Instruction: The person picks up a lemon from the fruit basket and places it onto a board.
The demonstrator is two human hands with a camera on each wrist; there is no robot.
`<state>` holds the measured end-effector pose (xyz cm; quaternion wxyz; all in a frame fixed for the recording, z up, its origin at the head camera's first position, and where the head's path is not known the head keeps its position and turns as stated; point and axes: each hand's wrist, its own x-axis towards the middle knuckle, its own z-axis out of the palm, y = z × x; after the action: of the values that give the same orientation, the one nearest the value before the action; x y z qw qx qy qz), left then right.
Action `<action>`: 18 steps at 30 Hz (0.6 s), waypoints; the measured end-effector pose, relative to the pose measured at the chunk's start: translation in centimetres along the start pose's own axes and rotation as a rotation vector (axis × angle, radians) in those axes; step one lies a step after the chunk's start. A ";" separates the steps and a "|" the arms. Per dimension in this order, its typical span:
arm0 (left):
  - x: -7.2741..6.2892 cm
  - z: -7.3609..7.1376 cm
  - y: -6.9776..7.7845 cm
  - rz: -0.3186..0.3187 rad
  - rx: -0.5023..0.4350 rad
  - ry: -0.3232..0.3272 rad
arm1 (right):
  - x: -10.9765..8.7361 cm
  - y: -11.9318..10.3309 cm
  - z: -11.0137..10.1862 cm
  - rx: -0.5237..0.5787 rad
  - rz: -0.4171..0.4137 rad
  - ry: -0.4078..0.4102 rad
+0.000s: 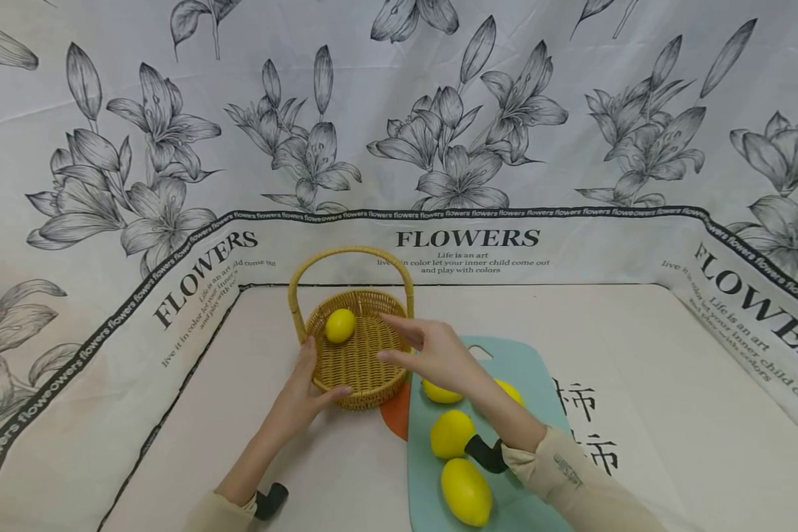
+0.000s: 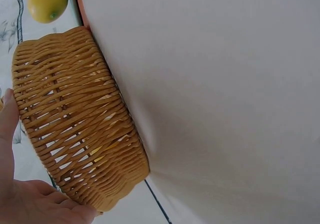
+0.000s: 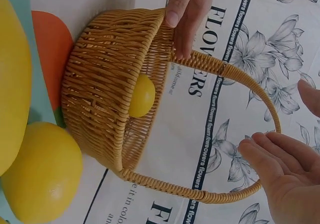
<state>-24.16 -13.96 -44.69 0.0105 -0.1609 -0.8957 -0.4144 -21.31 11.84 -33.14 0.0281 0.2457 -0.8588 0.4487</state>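
Note:
A wicker basket (image 1: 362, 362) with a tall arched handle stands on the table, a lemon (image 1: 340, 326) lying inside it toward the back left. My left hand (image 1: 301, 399) holds the basket by its front left side, thumb on the rim and fingers along the outer wall. Over the basket's right side my right hand (image 1: 435, 351) hovers with fingers extended and nothing between them. In the right wrist view, that hand (image 3: 287, 169) appears beside the arched handle (image 3: 245, 79), apart from the basket's body. Below my right forearm, several lemons (image 1: 465, 491) rest on a light blue cutting board (image 1: 432, 510).
An orange patch (image 1: 395, 414) shows between the basket and the board's left edge. Black printed characters (image 1: 595, 452) mark the white tabletop right of the board. Flower-printed cloth (image 1: 465, 118) forms the back and sides.

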 end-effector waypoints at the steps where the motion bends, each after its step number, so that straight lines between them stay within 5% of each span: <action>1: 0.0 0.0 0.0 -0.002 0.001 0.000 | 0.2 0.0 0.1 -0.011 -0.001 0.003; 18: 0.0 0.0 0.0 -0.007 0.002 -0.001 | 3.5 -0.2 1.3 -0.001 0.038 0.002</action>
<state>-24.18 -13.94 -44.71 0.0089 -0.1581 -0.8967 -0.4134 -24.03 9.28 -32.83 0.0208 0.2291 -0.8634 0.4490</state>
